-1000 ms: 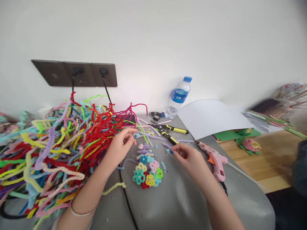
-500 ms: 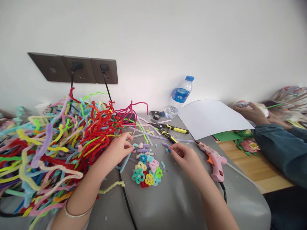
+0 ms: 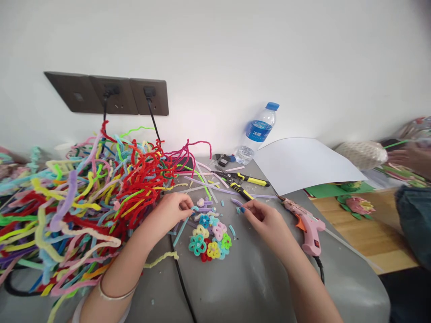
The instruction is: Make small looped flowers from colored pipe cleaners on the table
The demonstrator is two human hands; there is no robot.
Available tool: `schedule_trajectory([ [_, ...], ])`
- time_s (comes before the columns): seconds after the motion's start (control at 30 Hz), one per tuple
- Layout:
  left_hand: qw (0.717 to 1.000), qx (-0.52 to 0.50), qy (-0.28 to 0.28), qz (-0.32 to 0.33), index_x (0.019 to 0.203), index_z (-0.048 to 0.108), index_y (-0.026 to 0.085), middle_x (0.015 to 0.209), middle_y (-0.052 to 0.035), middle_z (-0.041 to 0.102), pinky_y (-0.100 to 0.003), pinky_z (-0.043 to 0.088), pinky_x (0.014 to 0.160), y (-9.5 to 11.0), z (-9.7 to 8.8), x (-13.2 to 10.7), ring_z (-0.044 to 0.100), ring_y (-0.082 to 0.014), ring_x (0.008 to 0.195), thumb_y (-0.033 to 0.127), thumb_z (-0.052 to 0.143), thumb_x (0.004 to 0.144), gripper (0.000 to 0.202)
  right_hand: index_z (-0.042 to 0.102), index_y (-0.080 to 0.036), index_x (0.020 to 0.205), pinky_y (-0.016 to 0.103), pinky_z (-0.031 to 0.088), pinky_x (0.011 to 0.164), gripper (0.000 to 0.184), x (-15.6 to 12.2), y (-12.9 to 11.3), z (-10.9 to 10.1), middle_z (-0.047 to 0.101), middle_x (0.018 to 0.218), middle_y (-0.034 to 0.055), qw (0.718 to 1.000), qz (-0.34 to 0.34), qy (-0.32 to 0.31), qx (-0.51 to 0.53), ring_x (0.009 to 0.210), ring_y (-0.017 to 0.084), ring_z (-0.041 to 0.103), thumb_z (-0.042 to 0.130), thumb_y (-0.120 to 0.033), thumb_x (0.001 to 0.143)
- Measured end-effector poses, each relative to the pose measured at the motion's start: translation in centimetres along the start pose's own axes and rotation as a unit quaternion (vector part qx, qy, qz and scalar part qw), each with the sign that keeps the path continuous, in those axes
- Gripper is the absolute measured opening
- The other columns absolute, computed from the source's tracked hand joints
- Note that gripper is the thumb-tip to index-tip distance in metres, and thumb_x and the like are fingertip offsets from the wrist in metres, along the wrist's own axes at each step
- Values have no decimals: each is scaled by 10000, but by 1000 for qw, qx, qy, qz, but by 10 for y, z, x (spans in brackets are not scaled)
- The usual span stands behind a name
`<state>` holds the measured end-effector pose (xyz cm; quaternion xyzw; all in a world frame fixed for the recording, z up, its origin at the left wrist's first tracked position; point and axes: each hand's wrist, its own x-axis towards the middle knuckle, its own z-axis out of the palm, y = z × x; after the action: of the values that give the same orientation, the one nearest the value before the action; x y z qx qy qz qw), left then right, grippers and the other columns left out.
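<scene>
My left hand (image 3: 175, 210) is pinched on a light blue pipe cleaner (image 3: 182, 231), whose lower end slants down to the table. At the other side, my right hand (image 3: 266, 217) has thumb and forefinger together. A small light blue scrap (image 3: 238, 210) touches or lies by its fingertips; whether it is held I cannot tell. Between the hands lies a cluster of pipe-cleaner flowers (image 3: 213, 249) in several colours. Short purple pieces (image 3: 204, 209) sit just above it, and a bent purple piece (image 3: 236, 202) lies near my right fingertips.
A big heap of pipe cleaners (image 3: 84, 211) fills the left. Yellow-black pliers (image 3: 240, 190), a water bottle (image 3: 257, 134) and white paper (image 3: 306, 163) lie beyond. A pink glue gun (image 3: 311, 233) is at right. A black cord (image 3: 182, 280) crosses the table. Another person's sleeve (image 3: 414, 220) shows.
My left fingers have closed together on the light blue pipe cleaner. My right hand keeps nearly the same pose. The other person's hands have moved right, away from the white wrapped object.
</scene>
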<state>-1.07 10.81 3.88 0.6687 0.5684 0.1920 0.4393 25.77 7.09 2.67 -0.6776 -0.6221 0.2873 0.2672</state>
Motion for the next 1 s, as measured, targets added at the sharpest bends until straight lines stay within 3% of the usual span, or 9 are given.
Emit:
schedule_trajectory([
  [0.53,999,5,24,31,703,721,166,672,-37,703,-267,452,611,4,3,2,622,-191,649,220,647,680,94,647,-194,792,278,341,514,311,0,-4,-4,569,597,10,1000,2,8,-8,547,176,509,473,-452,793],
  [1.0,999,14,24,28,695,722,175,688,-49,706,-279,455,620,5,3,2,633,-208,676,253,641,680,114,676,-217,808,282,339,511,224,3,7,-3,568,603,4,998,21,46,-45,551,195,523,504,-355,771],
])
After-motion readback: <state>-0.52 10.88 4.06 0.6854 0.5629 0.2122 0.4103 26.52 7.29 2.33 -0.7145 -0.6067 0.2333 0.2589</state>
